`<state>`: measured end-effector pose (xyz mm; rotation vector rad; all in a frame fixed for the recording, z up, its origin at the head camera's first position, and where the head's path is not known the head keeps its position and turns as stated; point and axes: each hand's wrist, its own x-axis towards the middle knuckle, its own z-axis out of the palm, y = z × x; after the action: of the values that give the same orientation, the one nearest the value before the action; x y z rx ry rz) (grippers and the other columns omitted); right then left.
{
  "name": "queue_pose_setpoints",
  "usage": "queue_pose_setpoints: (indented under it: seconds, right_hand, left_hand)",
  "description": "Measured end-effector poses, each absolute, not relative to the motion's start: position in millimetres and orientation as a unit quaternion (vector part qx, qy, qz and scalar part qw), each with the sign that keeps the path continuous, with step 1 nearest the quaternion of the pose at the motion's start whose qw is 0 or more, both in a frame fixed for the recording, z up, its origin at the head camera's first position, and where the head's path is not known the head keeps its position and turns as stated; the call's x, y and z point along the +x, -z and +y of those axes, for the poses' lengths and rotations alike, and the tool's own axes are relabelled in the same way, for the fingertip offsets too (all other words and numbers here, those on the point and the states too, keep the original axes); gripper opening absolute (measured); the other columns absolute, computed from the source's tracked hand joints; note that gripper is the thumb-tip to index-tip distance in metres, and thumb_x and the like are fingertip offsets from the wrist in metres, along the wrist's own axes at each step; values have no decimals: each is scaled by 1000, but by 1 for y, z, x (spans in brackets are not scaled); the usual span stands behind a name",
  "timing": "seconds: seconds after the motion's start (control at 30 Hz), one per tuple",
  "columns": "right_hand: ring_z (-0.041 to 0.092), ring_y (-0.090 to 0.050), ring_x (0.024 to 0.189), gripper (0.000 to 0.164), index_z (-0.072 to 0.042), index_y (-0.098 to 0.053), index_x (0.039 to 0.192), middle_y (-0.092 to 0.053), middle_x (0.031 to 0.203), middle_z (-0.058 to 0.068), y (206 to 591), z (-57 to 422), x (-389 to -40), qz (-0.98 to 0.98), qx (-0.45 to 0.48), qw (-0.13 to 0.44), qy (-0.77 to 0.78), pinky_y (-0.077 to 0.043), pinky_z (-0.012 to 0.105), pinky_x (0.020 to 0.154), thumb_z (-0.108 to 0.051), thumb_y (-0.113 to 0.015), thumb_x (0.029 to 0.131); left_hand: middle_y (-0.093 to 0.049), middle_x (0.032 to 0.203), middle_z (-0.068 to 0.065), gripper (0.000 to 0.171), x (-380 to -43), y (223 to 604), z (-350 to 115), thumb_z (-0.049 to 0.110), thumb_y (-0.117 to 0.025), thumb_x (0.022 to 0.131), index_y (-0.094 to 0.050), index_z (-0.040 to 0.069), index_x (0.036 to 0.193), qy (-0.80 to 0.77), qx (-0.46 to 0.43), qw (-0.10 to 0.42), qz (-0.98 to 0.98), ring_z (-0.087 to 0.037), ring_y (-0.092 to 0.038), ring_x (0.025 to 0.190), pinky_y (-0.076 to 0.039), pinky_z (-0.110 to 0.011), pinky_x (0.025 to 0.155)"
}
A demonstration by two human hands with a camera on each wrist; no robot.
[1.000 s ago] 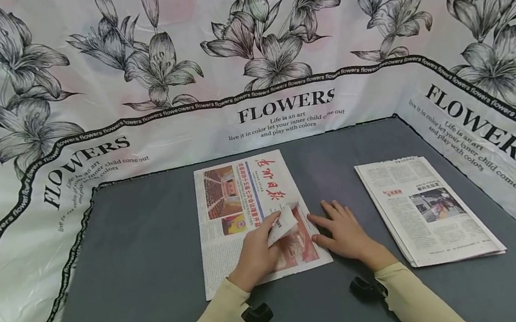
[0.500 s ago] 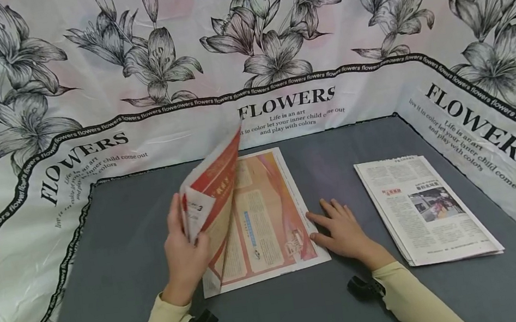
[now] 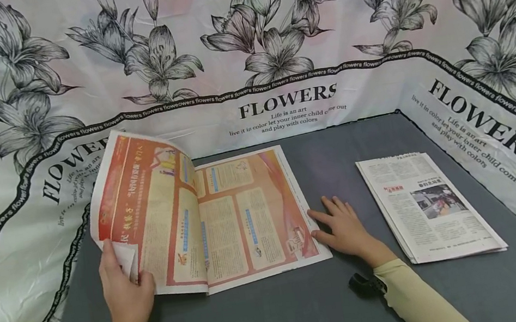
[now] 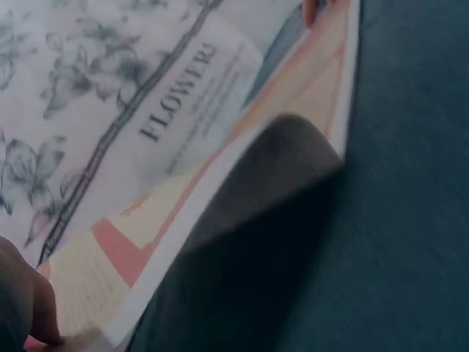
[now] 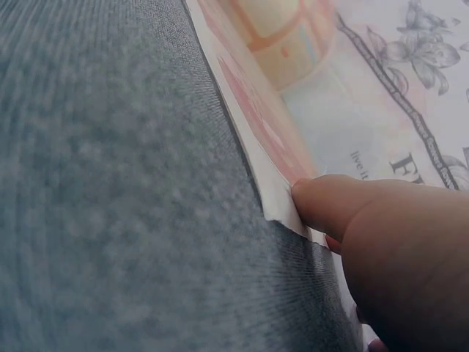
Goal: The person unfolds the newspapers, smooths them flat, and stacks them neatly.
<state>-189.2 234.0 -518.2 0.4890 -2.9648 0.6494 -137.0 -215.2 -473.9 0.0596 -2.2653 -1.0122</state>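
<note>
A newspaper (image 3: 243, 229) with orange and red inner pages lies half opened on the grey table. Its left page (image 3: 158, 213) is lifted and curves up toward the left. My left hand (image 3: 128, 297) pinches the outer edge of that page, where a corner is folded over in white. In the left wrist view, the raised page (image 4: 183, 191) bows above the table with shadow beneath. My right hand (image 3: 347, 228) lies with fingers spread at the right edge of the newspaper. Seen from the right wrist, its thumb (image 5: 330, 202) presses on the page margin.
A folded stack of newspaper (image 3: 430, 208) lies to the right of my right hand. Dark grey cloth covers the table (image 3: 260, 320). A white floral curtain (image 3: 290, 107) surrounds its back and sides. Each wrist wears a black band (image 3: 366, 284).
My left hand has carried the newspaper's front page over from right to left, uncovering the orange inner pages. My right hand has stayed at the right edge.
</note>
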Motion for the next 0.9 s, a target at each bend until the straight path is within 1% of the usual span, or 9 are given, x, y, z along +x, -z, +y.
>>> queue_pose_setpoints:
  seconds: [0.07, 0.2, 0.4, 0.47, 0.57, 0.63, 0.7, 0.8, 0.9]
  right_hand:
    - [52, -22, 143, 55, -17, -56, 139, -33, 153, 28, 520, 234, -190, -964, 157, 35, -210, -15, 71, 110, -35, -67, 88]
    - [52, -23, 143, 55, -18, -56, 139, -34, 153, 27, 521, 235, -191, -965, 154, 36, -207, -15, 71, 110, -36, -67, 88]
    - [52, -22, 143, 55, -18, -56, 139, -33, 153, 27, 520, 234, -191, -966, 152, 30, -206, -15, 71, 111, -35, -68, 88]
    - [52, -23, 143, 55, -18, -56, 139, -33, 153, 28, 519, 233, -190, -966, 152, 30, -207, -16, 71, 110, -35, -68, 88]
    - [52, -24, 142, 54, -17, -57, 138, -34, 152, 28, 517, 232, -190, -966, 152, 30, -205, -16, 71, 110, -34, -68, 88]
    - [52, -24, 142, 54, -17, -57, 138, -35, 152, 28, 516, 232, -190, -966, 152, 31, -205, -17, 71, 110, -34, -68, 88]
    - [52, -24, 142, 54, -17, -57, 138, -35, 152, 28, 515, 232, -190, -967, 152, 33, -204, -17, 71, 110, -34, -68, 88]
    - [52, -25, 142, 53, -17, -58, 137, -35, 151, 28, 514, 232, -191, -968, 151, 33, -200, -17, 71, 110, -35, -68, 88]
    - [53, -27, 140, 53, -17, -59, 135, -37, 150, 29, 511, 232, -193, -968, 153, 31, -194, -20, 72, 108, -35, -69, 87]
  left_hand:
    - [-29, 146, -33, 97, -134, 481, -224, -18, -59, 71, -19, 10, 155, 357, 26, 311, -880, -46, -38, 120, -37, -64, 87]
    - [-26, 148, -32, 99, -130, 490, -235, -20, -65, 70, -21, 7, 155, 319, 39, 275, -906, -48, -36, 124, -40, -66, 85]
    - [-14, 156, -31, 99, -125, 498, -245, -19, -61, 72, -18, 9, 156, 293, 81, 194, -933, -53, -31, 132, -40, -72, 84]
    - [-12, 156, -32, 98, -126, 500, -248, -17, -61, 73, -16, 9, 156, 289, 87, 178, -937, -56, -29, 133, -38, -74, 86]
    - [-12, 155, -33, 99, -127, 504, -253, -15, -63, 72, -17, 8, 156, 284, 92, 172, -939, -57, -22, 138, -32, -73, 98]
    - [-13, 155, -34, 101, -128, 506, -255, -14, -64, 68, -19, 8, 155, 272, 96, 179, -941, -57, -15, 140, -23, -72, 106]
    - [-13, 154, -35, 101, -130, 506, -257, -12, -66, 63, -24, 7, 154, 261, 99, 195, -940, -58, -8, 142, -12, -71, 111]
    - [-9, 155, -35, 104, -129, 505, -258, -9, -68, 58, -27, 6, 152, 246, 112, 212, -939, -58, 2, 142, -2, -72, 111]
    - [-2, 157, -34, 106, -127, 502, -258, -7, -71, 56, -29, 7, 152, 243, 121, 221, -937, -57, 11, 143, 4, -72, 110]
